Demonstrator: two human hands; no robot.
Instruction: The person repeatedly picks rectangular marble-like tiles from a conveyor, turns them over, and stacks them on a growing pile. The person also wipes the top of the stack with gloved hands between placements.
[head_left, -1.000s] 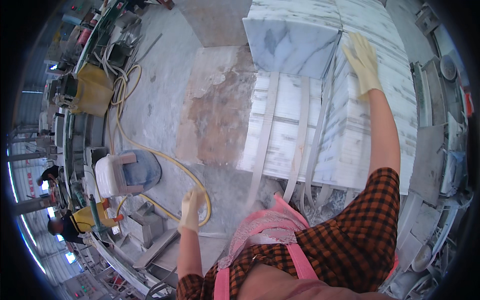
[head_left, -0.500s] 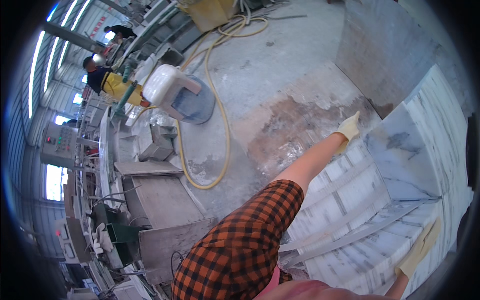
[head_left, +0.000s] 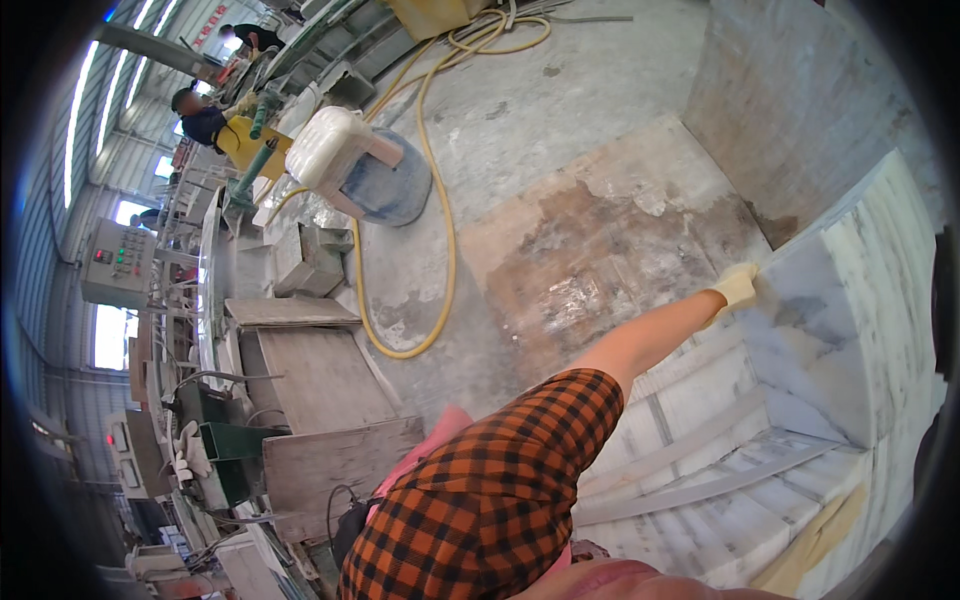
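The person's gloved left hand (head_left: pixel 737 287) is at the side edge of an upright veined marble slab (head_left: pixel 808 345), though whether its fingers pinch the slab or merely rest there cannot be told. The slab stands among striped marble pieces (head_left: pixel 735 525) crossed by pale straps (head_left: pixel 715 487), where the gloved right hand (head_left: pixel 812 540) lies stretched along a border, its fingers too blurred to tell spread from closed.

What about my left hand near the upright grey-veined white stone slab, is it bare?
No, the left hand wears a pale cream glove, while the forearm behind it is bare.
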